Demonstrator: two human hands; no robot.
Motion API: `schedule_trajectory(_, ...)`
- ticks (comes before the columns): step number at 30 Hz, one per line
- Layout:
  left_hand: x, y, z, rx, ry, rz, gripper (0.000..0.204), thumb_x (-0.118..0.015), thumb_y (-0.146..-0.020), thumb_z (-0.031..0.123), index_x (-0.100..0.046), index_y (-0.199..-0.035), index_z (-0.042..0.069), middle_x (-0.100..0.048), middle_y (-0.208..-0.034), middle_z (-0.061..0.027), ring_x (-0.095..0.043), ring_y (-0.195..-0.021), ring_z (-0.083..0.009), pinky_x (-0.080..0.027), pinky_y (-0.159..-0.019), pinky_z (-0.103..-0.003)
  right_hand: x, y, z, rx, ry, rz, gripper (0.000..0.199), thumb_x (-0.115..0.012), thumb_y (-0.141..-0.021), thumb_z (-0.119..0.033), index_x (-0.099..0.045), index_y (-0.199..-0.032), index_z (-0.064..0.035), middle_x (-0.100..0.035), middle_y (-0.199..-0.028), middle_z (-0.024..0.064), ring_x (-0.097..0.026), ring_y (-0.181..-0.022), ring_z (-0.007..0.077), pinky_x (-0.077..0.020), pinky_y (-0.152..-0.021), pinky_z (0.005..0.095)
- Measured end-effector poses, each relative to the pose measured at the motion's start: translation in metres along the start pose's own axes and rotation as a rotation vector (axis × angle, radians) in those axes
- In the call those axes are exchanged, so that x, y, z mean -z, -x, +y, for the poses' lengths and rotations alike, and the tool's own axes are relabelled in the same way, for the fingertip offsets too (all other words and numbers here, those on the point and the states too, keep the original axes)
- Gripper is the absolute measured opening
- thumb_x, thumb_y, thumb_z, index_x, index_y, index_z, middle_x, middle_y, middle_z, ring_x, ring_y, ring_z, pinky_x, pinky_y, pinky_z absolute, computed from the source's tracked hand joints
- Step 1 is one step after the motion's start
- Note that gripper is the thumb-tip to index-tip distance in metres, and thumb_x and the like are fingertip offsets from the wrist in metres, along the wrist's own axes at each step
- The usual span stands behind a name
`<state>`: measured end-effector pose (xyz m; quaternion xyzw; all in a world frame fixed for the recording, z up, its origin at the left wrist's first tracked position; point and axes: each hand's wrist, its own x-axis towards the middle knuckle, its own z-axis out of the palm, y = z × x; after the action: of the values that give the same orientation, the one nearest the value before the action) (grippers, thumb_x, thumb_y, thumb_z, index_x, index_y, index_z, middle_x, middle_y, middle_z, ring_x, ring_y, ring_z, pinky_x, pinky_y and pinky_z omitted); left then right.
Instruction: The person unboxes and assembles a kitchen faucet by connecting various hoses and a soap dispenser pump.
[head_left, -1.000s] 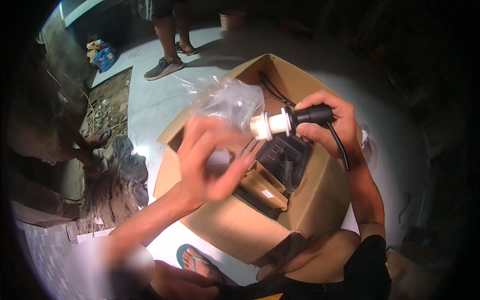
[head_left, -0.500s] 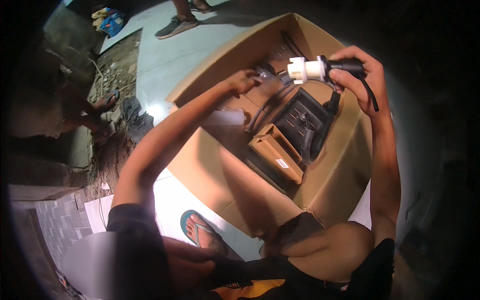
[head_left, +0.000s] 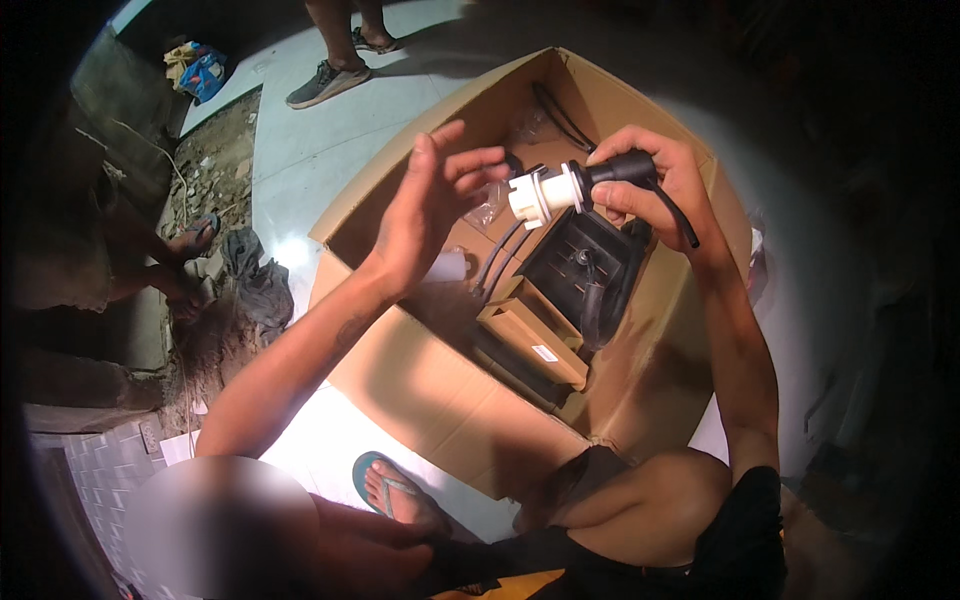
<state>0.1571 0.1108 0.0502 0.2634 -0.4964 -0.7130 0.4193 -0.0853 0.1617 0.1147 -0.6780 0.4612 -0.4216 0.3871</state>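
Large open brown carton (head_left: 430, 400) on floor; small tan box (head_left: 525, 335), white label (head_left: 545, 353), inside

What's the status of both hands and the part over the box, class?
Right hand gripping black-and-white plug fitting by its black end. Left hand open, fingers beside the white tip. Open cardboard box below; nothing between the hands.

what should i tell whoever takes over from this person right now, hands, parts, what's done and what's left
Right hand: grips the black end of a corded fitting with a white cap, above the open cardboard box.
Left hand: open and empty, fingers spread beside the white cap.
In the box: black housing, small brown carton, clear bags, black cables.
Done: fitting lifted out of the box.
Left: the other parts are not yet taken out.
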Motion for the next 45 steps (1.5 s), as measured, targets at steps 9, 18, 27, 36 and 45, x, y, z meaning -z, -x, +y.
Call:
schedule_trajectory(9, 0.001, 0.022, 0.007, -0.002, 0.02, -0.062, 0.09, -0.022, -0.088, 0.076, -0.014, -0.144, 0.006, -0.058, -0.108, -0.0268, -0.06, -0.099, -0.0296, -0.047, -0.09, -0.043, -0.006, 0.008, -0.006, -0.026, -0.05, -0.028, 0.021, -0.071, -0.077, -0.004, -0.061, -0.095, 0.0005, -0.064, -0.074, 0.0046, -0.058, -0.062, 0.007, -0.0468, -0.056, 0.0208)
schedule_trajectory(18, 0.011, 0.029, -0.002, 0.179, 0.088, -0.133, 0.091, -0.025, -0.086, 0.077, -0.019, -0.144, 0.008, -0.048, -0.129, -0.0265, -0.057, -0.113, -0.0355, -0.043, -0.1, -0.045, -0.006, 0.005, -0.008, -0.044, -0.049, -0.051, 0.02, -0.071, -0.077, -0.001, -0.06, -0.095, 0.0005, -0.064, -0.075, 0.0052, -0.058, -0.062, 0.0071, -0.0472, -0.056, 0.0209)
schedule_trajectory(27, 0.004, 0.035, 0.003, 0.694, 0.402, -0.485, 0.096, -0.024, -0.08, 0.082, -0.027, -0.139, 0.007, -0.062, -0.105, -0.0316, -0.065, -0.095, -0.0418, -0.052, -0.089, -0.048, -0.018, -0.002, -0.018, -0.074, -0.031, -0.089, 0.02, -0.072, -0.077, -0.004, -0.061, -0.093, -0.0004, -0.064, -0.074, 0.0053, -0.058, -0.06, 0.0073, -0.0471, -0.055, 0.0212)
schedule_trajectory(36, 0.014, 0.043, -0.019, 0.488, 0.396, -0.511, 0.104, -0.02, -0.076, 0.086, -0.019, -0.144, 0.007, -0.061, -0.111, -0.028, -0.065, -0.102, -0.0315, -0.054, -0.088, -0.039, -0.018, -0.005, -0.019, -0.074, -0.015, -0.088, 0.021, -0.075, -0.077, -0.007, -0.061, -0.092, -0.0017, -0.064, -0.073, 0.0032, -0.058, -0.058, 0.0069, -0.0457, -0.053, 0.0202)
schedule_trajectory(45, 0.014, 0.039, -0.017, 0.519, 0.768, -0.069, 0.06, -0.035, -0.1, 0.048, -0.043, -0.125, -0.006, -0.056, -0.116, -0.023, -0.063, -0.104, -0.0303, -0.055, -0.09, -0.04, -0.025, -0.004, -0.021, -0.096, -0.001, -0.095, 0.02, -0.073, -0.079, -0.005, -0.06, -0.094, -0.0004, -0.063, -0.073, 0.0039, -0.057, -0.059, 0.0066, -0.0452, -0.053, 0.0207)
